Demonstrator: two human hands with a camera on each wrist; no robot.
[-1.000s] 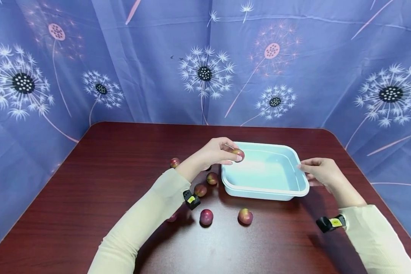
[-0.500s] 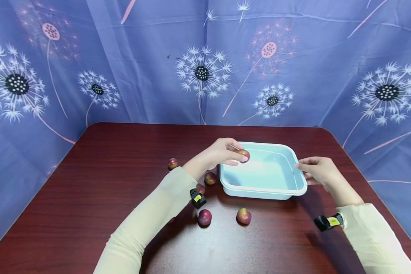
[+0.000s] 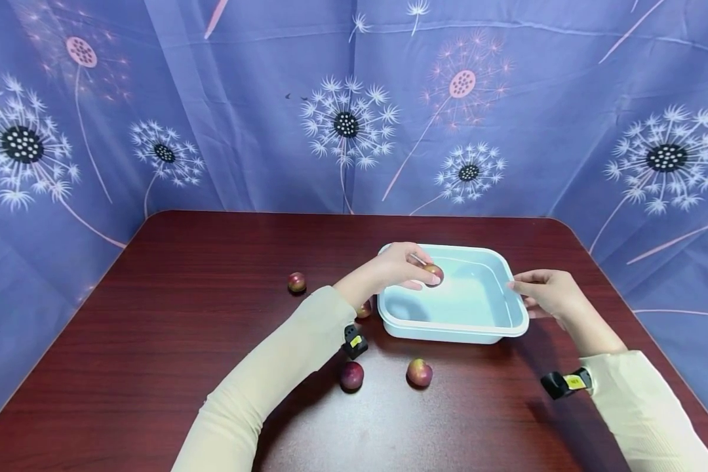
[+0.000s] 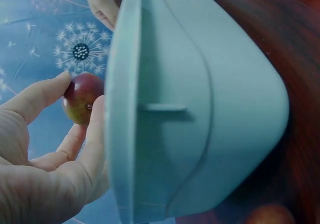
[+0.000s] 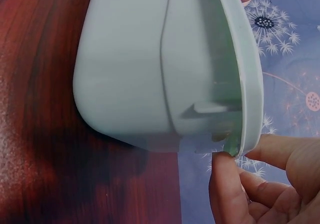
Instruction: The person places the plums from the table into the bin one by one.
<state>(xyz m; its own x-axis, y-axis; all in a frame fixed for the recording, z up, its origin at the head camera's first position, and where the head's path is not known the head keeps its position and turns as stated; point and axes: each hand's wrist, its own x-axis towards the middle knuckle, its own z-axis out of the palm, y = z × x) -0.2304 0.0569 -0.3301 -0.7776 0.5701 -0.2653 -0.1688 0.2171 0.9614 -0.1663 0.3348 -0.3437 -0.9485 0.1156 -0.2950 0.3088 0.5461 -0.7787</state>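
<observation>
Between thumb and fingers, my left hand (image 3: 402, 265) pinches a reddish-yellow plum (image 3: 433, 274) above the left part of a pale blue plastic basin (image 3: 453, 326). The left wrist view shows that plum (image 4: 83, 98) held at its sides by the fingertips, level with the basin's rim. At the basin's right side, my right hand (image 3: 547, 295) grips the rim, thumb on top and fingers beneath, as the right wrist view also shows. The basin's visible floor holds no fruit.
Loose plums lie on the dark red wooden table (image 3: 212, 262): a single plum (image 3: 297, 282) at left, a dark red plum (image 3: 351, 376) and a yellow-red plum (image 3: 419, 372) in front. Another plum (image 3: 364, 310) is partly hidden by my left wrist. A dandelion-patterned blue cloth (image 3: 259, 118) hangs behind.
My left hand has carried the plum rightward, from the basin's left rim to over its inside. The left forearm now covers more of the loose plums. My right hand keeps its grip on the rim.
</observation>
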